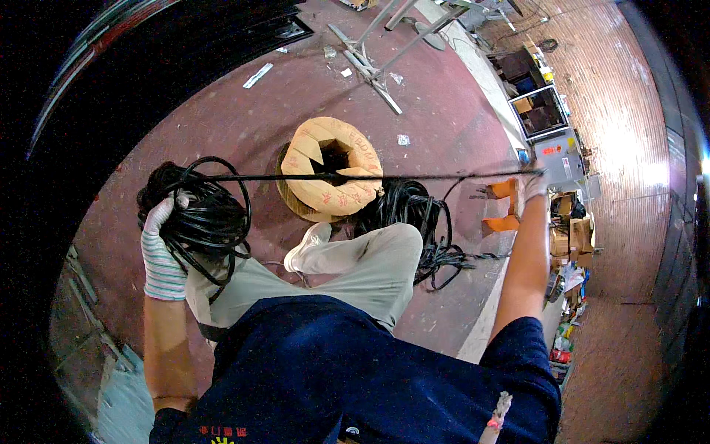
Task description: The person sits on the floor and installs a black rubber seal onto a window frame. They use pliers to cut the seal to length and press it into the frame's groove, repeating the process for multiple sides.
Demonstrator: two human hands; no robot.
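Hanging at my left side is a bundled coil of black rubber strip (211, 222). My left hand (161, 255), in a striped knitted glove, is closed round its near left side. From the coil a single strand (259, 177) runs taut and nearly level to the right. My right hand (535, 185), on the outstretched arm, is closed on the far end of that strand; it is somewhat blurred. Beneath the strand lies a ring-shaped roll wrapped in brown paper (364, 152), with an open middle. A loose heap of black strip (405, 209) rests on the floor beside my bent leg.
Orange pieces (504, 222) lie on the floor near my right forearm. A metal stand (370, 74) is on the reddish floor ahead. Along the right are a grey box (560, 159), a dark framed panel (541, 115) and cardboard boxes (580, 235). Dark long profiles fill the far left.
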